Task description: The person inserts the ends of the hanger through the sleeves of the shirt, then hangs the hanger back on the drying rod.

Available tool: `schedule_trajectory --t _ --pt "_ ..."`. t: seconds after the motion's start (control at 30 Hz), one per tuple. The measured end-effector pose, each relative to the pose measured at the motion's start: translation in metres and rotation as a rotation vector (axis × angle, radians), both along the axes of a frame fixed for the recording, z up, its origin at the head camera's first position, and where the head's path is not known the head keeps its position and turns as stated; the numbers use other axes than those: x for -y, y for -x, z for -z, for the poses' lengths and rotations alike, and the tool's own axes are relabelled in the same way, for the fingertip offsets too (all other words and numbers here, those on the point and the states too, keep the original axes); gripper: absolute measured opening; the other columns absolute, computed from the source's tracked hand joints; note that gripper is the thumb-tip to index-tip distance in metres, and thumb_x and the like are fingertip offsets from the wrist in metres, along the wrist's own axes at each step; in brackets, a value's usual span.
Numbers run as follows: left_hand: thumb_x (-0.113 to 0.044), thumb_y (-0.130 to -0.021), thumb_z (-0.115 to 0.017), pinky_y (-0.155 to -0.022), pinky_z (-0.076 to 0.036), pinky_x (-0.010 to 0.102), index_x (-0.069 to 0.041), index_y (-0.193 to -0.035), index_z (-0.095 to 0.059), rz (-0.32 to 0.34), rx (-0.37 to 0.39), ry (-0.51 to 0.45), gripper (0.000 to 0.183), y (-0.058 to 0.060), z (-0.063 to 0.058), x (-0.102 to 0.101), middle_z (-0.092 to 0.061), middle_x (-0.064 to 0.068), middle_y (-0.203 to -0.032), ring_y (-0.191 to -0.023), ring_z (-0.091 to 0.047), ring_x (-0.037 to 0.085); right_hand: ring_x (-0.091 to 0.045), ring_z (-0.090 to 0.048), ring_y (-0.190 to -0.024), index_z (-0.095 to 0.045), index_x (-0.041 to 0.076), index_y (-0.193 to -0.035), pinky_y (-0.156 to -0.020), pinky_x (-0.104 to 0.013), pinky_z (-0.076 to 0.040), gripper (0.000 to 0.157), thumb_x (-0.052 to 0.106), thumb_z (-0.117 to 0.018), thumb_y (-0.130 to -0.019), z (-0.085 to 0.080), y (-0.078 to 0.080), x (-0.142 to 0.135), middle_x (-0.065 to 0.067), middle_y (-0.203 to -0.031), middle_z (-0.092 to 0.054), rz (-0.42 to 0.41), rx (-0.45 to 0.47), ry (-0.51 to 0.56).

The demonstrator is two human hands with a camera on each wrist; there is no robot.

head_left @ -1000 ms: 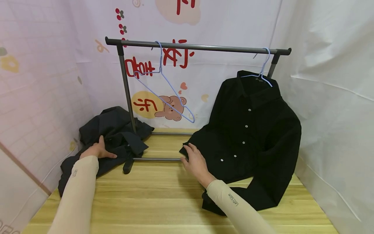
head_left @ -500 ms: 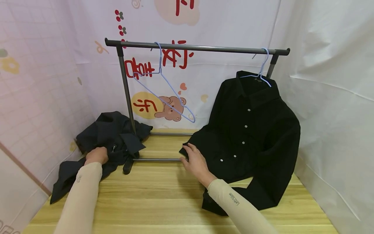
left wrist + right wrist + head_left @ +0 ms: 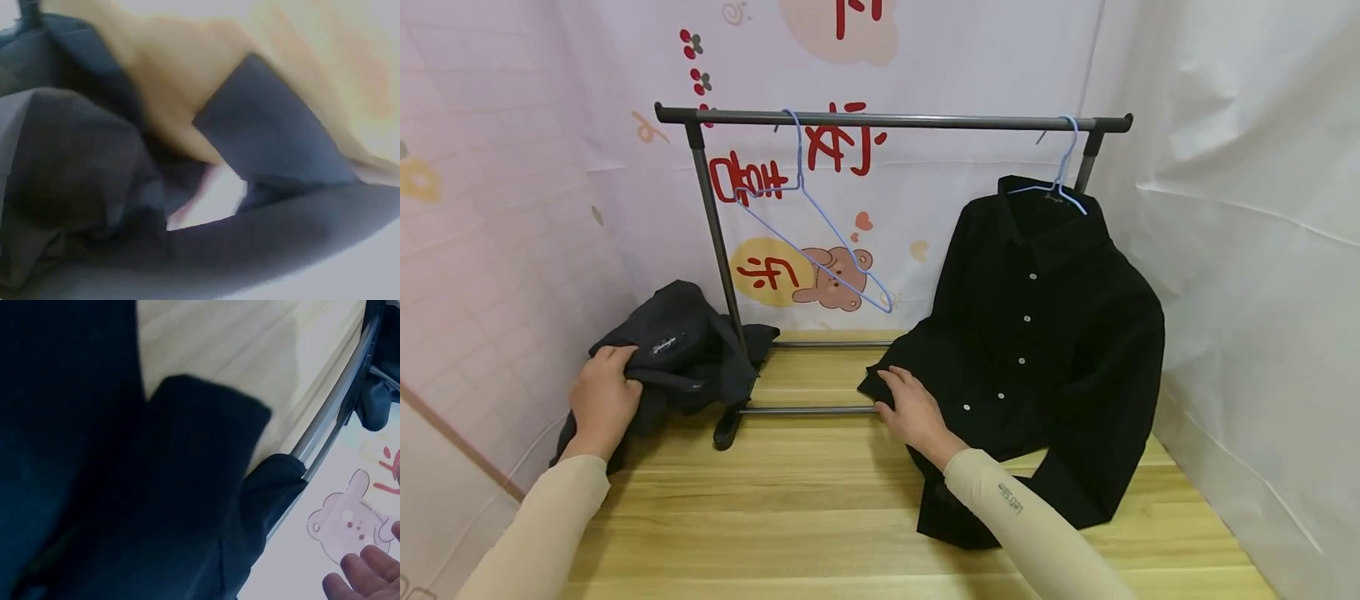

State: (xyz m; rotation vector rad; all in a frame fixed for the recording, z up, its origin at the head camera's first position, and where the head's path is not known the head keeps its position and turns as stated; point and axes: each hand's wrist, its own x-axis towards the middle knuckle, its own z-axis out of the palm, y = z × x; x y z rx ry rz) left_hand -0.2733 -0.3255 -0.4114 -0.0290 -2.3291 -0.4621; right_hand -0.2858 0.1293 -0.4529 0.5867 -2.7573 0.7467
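Note:
At the left, a dark grey shirt (image 3: 670, 354) lies crumpled, a small light label showing near its top. My left hand (image 3: 604, 402) grips its left edge, thumb and fingers folded over the cloth. The left wrist view shows the shirt's dark folds (image 3: 81, 156) with some blur; no fingers appear there. To the right, a black button-up shirt (image 3: 1063, 333) hangs from a light blue hanger (image 3: 1063, 162). My right hand (image 3: 919, 419) is over its lower left side, fingers loosely extended; whether it touches the cloth I cannot tell. The right wrist view shows its fingertips (image 3: 365, 572) holding nothing.
A dark metal garment rack (image 3: 895, 122) stands on the wooden table (image 3: 760, 517). A bare light blue hanger (image 3: 827, 221) hangs from its bar, left of the middle. Low crossbars (image 3: 812, 410) run between the rack's feet. White printed sheets surround the table.
My left hand went into the grey shirt, took hold of it and shifted left, turning up the labelled part. The right hand stayed almost in place. The head view shifted slightly.

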Motion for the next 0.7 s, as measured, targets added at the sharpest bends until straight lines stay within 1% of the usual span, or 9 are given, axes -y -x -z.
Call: schedule_trajectory --t 0.07,0.2,0.3,0.37,0.47,0.53,0.6,0.67,0.7 --pt "0.016 -0.072 -0.046 -0.067 -0.043 0.062 0.001 -0.117 -0.067 0.044 -0.090 0.004 0.051 -0.005 -0.011 -0.013 -0.062 0.023 -0.110 -0.098 -0.057 0.048 -0.035 -0.047 -0.132 -0.048 0.010 -0.146 -0.101 -0.050 -0.043 0.056 0.025 -0.069 -0.096 -0.001 0.001 0.003 -0.016 -0.150 -0.042 -0.012 -0.009 -0.016" --pt "0.021 -0.069 -0.046 -0.072 -0.046 0.057 0.001 -0.113 -0.068 0.204 -0.200 0.035 0.053 -0.011 -0.030 -0.043 -0.063 0.020 -0.106 -0.100 -0.058 0.043 -0.034 -0.048 -0.131 -0.046 0.012 -0.148 -0.099 -0.050 -0.045 0.059 0.026 -0.070 -0.095 -0.004 0.001 0.008 -0.015 -0.149 -0.043 -0.050 -0.046 -0.039" --pt "0.023 -0.067 -0.047 -0.075 -0.047 0.055 0.001 -0.108 -0.070 0.324 -0.265 0.073 0.052 -0.010 -0.037 -0.067 -0.064 0.017 -0.104 -0.099 -0.059 0.040 -0.032 -0.047 -0.132 -0.044 0.013 -0.150 -0.100 -0.049 -0.045 0.063 0.028 -0.071 -0.094 -0.008 0.001 0.012 -0.015 -0.149 -0.044 -0.078 -0.068 -0.057" --pt "0.024 -0.067 -0.046 -0.074 -0.049 0.053 0.000 -0.105 -0.071 0.393 -0.305 0.104 0.051 -0.008 -0.039 -0.083 -0.065 0.016 -0.103 -0.097 -0.060 0.038 -0.031 -0.045 -0.134 -0.040 0.015 -0.152 -0.102 -0.048 -0.043 0.069 0.032 -0.071 -0.093 -0.010 0.001 0.014 -0.015 -0.150 -0.042 -0.091 -0.064 -0.072" --pt "0.026 -0.067 -0.047 -0.077 -0.050 0.050 -0.001 -0.103 -0.072 0.492 -0.327 0.131 0.051 -0.007 -0.040 -0.109 -0.066 0.015 -0.102 -0.097 -0.061 0.035 -0.032 -0.041 -0.138 -0.027 0.018 -0.158 -0.106 -0.047 -0.040 0.086 0.042 -0.073 -0.089 -0.013 0.001 0.016 -0.016 -0.153 -0.038 -0.111 -0.045 -0.087" --pt "0.026 -0.070 -0.054 -0.081 -0.050 0.048 -0.001 -0.103 -0.072 0.558 -0.325 0.135 0.047 -0.007 -0.040 -0.127 -0.066 0.015 -0.102 -0.098 -0.062 0.034 -0.031 -0.035 -0.141 -0.016 0.018 -0.160 -0.110 -0.047 -0.035 0.101 0.051 -0.075 -0.084 -0.014 0.001 0.017 -0.015 -0.157 -0.031 -0.133 -0.052 -0.097" --pt "0.024 -0.073 -0.062 -0.084 -0.050 0.044 -0.002 -0.104 -0.072 0.621 -0.316 0.116 0.041 -0.009 -0.042 -0.146 -0.066 0.014 -0.102 -0.098 -0.062 0.032 -0.030 -0.030 -0.145 -0.007 0.016 -0.161 -0.113 -0.048 -0.030 0.113 0.056 -0.076 -0.080 -0.015 0.001 0.017 -0.015 -0.161 -0.024 -0.161 -0.086 -0.101" --pt "0.019 -0.075 -0.070 -0.088 -0.050 0.039 -0.003 -0.104 -0.071 0.684 -0.301 0.073 0.036 -0.011 -0.045 -0.164 -0.066 0.011 -0.102 -0.099 -0.063 0.030 -0.029 -0.024 -0.147 -0.004 0.012 -0.160 -0.115 -0.049 -0.025 0.112 0.054 -0.074 -0.084 -0.016 0.000 0.016 -0.015 -0.163 -0.018 -0.197 -0.154 -0.092" --pt "0.016 -0.077 -0.073 -0.089 -0.049 0.036 -0.004 -0.104 -0.071 0.717 -0.293 0.049 0.034 -0.012 -0.047 -0.173 -0.066 0.010 -0.103 -0.099 -0.063 0.028 -0.031 -0.022 -0.147 -0.004 0.008 -0.160 -0.115 -0.052 -0.023 0.106 0.048 -0.072 -0.089 -0.017 0.000 0.015 -0.016 -0.163 -0.016 -0.220 -0.193 -0.073"
